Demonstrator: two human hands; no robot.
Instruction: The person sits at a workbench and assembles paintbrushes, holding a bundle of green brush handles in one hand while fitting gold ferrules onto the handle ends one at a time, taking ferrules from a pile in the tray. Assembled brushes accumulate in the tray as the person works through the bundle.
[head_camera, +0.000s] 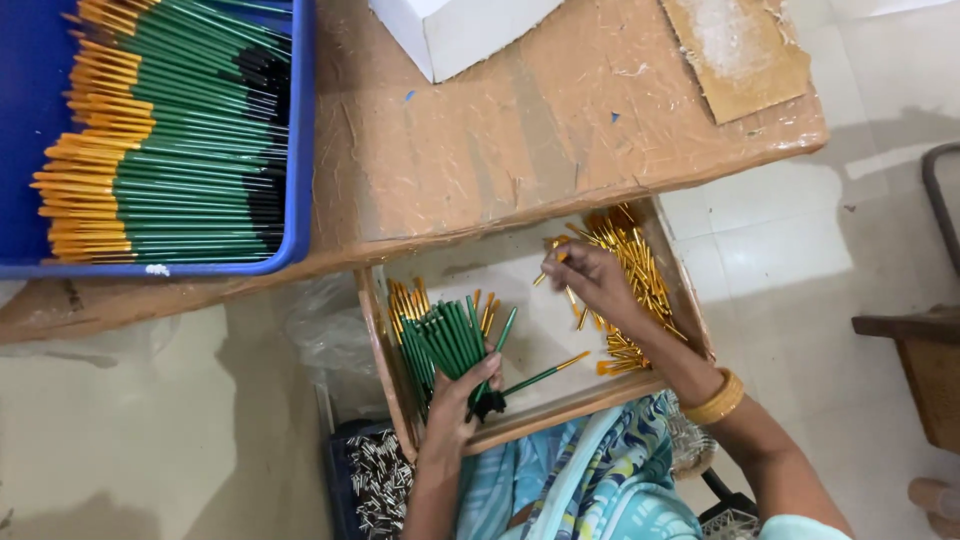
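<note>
Over the open drawer we saw the left hand clenched around a bundle of green brushes at the drawer's left side. The right hand pinched a gold ferrule beside the gold pile at its right end.

Blue bin full of green brushes on brown table, white box, cardboard piece, white tiled floor

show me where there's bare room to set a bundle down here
Bare tabletop between the blue tray and white box. In the drawer, a pale patch between the green pens in the left hand and the gold caps under the right hand. The drawer's sides are crowded.
</note>
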